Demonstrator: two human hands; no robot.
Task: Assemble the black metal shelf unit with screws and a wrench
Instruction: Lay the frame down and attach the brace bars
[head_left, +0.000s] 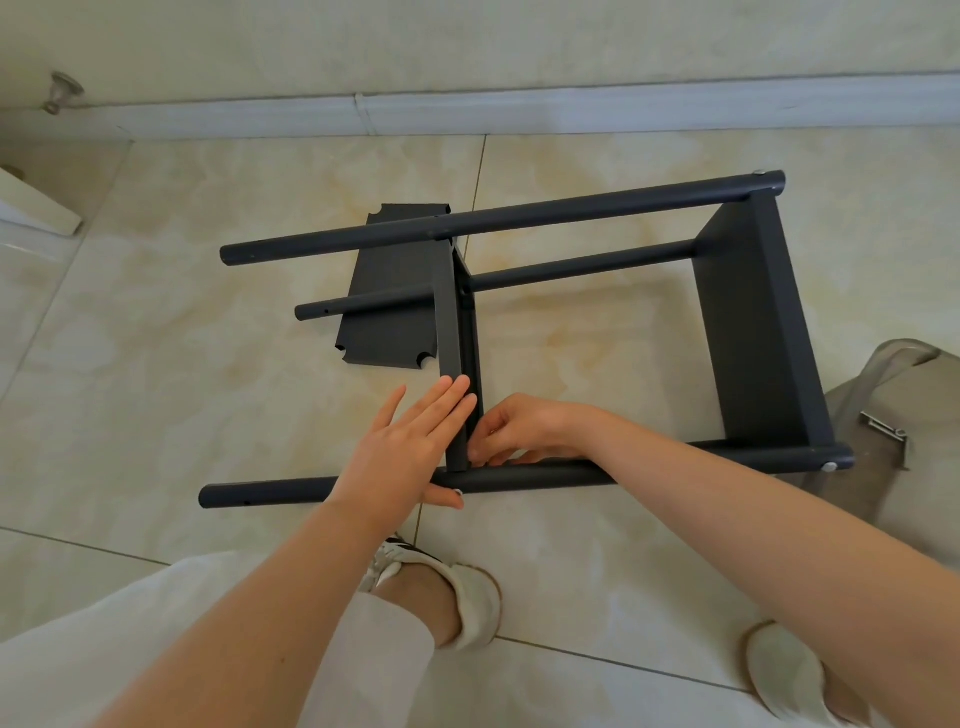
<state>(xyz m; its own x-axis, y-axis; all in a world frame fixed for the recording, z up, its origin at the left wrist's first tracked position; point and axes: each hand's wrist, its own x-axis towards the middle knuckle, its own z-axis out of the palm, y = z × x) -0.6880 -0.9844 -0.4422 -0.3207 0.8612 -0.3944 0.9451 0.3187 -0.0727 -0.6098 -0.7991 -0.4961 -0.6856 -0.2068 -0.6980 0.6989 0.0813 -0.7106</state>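
Near edge: a person's white trouser leg (156, 649) and two pale shoes (467, 597) stand on the tiled floor (597, 571), with bare tiles between them and the frame.
Shelf unit: the black metal shelf unit (753, 322) lies on its side in the middle of the floor, its poles running left to right.
Near pole (270, 493): rests on the tiles, with a silver screw head (829, 466) at its right end.
Left hand (410, 447): wide open, straight fingers pressed flat against the left face of the middle shelf (451, 322), thumb down against the near pole.
Right hand (524, 428): fingers curled tight at the corner where the middle shelf meets the near pole; what they pinch cannot be made out.
End shelf (748, 322): fixed between the poles at the right end.
Bag (883, 493): a beige bag just right of the frame, touching the near pole's end; a small silver metal piece (883, 426) lies on it, its contents hidden.
Loose shelf panel (389, 322): flat on the floor, left of the middle shelf, under two poles.
Far pole (519, 215): topmost, with open tiles beyond it.
Far edge: a grey baseboard (623, 106) along the wall, a door stop (62, 91) at far left.
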